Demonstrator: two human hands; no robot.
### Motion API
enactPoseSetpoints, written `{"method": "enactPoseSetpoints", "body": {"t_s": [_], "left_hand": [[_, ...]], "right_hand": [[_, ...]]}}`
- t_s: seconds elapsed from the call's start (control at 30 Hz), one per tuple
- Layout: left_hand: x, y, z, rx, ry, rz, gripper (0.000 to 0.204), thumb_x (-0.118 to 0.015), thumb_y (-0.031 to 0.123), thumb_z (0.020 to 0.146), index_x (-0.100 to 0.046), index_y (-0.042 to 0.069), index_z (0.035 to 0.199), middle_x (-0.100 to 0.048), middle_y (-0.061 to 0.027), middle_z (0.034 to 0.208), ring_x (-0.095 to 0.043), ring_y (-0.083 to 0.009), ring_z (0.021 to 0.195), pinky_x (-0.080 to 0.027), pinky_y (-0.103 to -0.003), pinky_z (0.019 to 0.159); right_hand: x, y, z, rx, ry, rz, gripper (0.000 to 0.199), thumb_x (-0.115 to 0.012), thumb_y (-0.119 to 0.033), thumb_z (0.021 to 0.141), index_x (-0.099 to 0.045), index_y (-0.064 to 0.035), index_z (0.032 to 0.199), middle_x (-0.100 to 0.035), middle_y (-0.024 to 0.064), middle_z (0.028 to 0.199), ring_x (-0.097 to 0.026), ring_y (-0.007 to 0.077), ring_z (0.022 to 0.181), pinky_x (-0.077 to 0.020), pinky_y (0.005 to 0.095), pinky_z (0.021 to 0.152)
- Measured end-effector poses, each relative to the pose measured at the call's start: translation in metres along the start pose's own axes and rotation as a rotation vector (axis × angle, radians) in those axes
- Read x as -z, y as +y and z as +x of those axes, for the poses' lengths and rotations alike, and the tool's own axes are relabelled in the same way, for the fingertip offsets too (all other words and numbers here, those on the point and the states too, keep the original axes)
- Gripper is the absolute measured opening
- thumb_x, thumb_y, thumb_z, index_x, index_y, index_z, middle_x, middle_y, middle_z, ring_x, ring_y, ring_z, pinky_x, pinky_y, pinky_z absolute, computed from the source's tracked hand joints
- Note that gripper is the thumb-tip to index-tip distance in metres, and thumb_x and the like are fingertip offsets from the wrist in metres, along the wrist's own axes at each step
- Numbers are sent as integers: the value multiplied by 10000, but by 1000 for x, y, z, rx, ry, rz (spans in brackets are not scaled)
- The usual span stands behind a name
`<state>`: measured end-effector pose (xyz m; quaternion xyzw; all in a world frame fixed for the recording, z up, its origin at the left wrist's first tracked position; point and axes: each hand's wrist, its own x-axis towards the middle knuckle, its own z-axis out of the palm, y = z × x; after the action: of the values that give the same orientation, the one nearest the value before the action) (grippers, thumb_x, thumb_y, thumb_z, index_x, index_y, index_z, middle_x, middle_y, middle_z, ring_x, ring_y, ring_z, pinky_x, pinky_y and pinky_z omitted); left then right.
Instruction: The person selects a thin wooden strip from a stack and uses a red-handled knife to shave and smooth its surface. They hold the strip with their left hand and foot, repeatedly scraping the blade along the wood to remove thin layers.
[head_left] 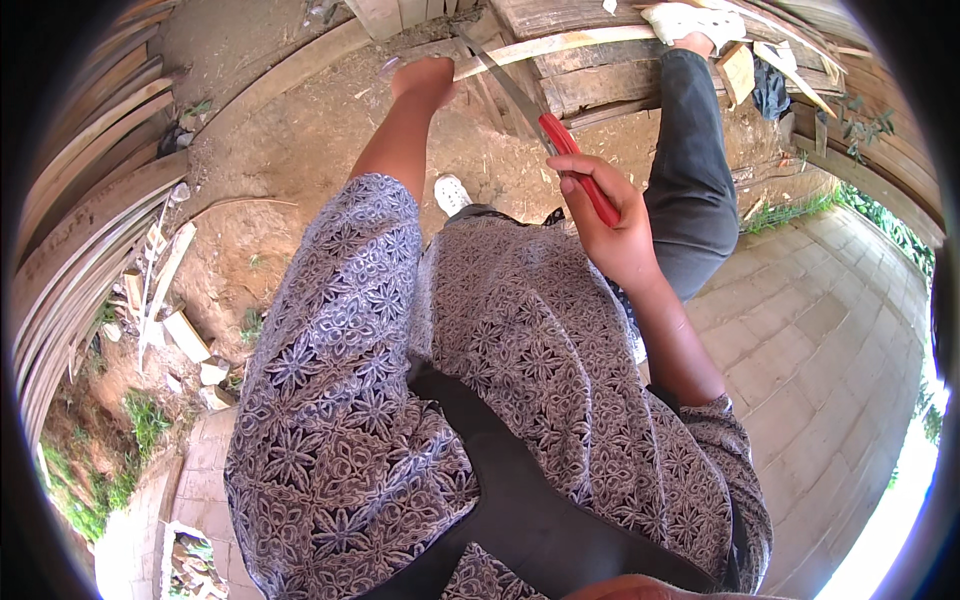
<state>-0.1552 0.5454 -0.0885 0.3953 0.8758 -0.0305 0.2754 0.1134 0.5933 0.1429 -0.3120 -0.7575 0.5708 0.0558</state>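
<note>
My right hand (612,225) is wrapped round the red handle of a handsaw (552,128). Its narrow metal blade points up and to the left and passes across a long, pale wood strip (560,43). Whether the teeth touch the wood is too small to tell. Closed round the strip's left end is my left hand (424,82), a little left of the blade. Farther right, my foot in a white shoe (693,22) presses on the strip, over the stacked planks.
Weathered planks (600,85) lie beneath the strip. Long boards (85,240) are piled along the left side, near broken wood offcuts (187,337). My other shoe (452,194) stands on the bare dirt (270,240). A block-paved surface (820,320) spreads at the right.
</note>
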Motion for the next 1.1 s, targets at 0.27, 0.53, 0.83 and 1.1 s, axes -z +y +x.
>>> {"method": "enactPoseSetpoints", "body": {"t_s": [0.27,0.53,0.83,1.1], "left_hand": [[-1,-1,6,-10,-17,-7,304,-647,307,878,-698,159,1139,-717,-119,1115,-671,-323,1074,-565,-462,872],[1,0,5,-8,-30,-28,311,-649,328,882,-702,149,1131,-714,-122,1131,-663,-317,1094,-551,-463,901],[7,6,-2,-10,-23,-20,309,-645,339,888,-710,147,1121,-722,-106,1111,-666,-307,1083,-557,-448,889],[-5,4,7,-42,18,-16,285,-632,332,880,-720,150,1082,-733,-118,1052,-697,-315,1006,-563,-452,851]], "right_hand": [[-1,14,-7,-16,33,-3,197,-582,-24,959,-675,-38,1132,-629,18,826,-536,44,704,-439,221,647],[6,15,-21,-42,18,9,184,-571,-2,981,-661,-14,1141,-658,32,983,-560,55,836,-437,201,762],[17,6,-32,39,57,-90,184,-599,2,948,-673,-27,1114,-667,43,889,-569,54,749,-456,217,686],[-12,43,25,57,98,41,161,-610,-26,956,-685,-30,1099,-666,40,894,-565,59,759,-461,222,683]]}}
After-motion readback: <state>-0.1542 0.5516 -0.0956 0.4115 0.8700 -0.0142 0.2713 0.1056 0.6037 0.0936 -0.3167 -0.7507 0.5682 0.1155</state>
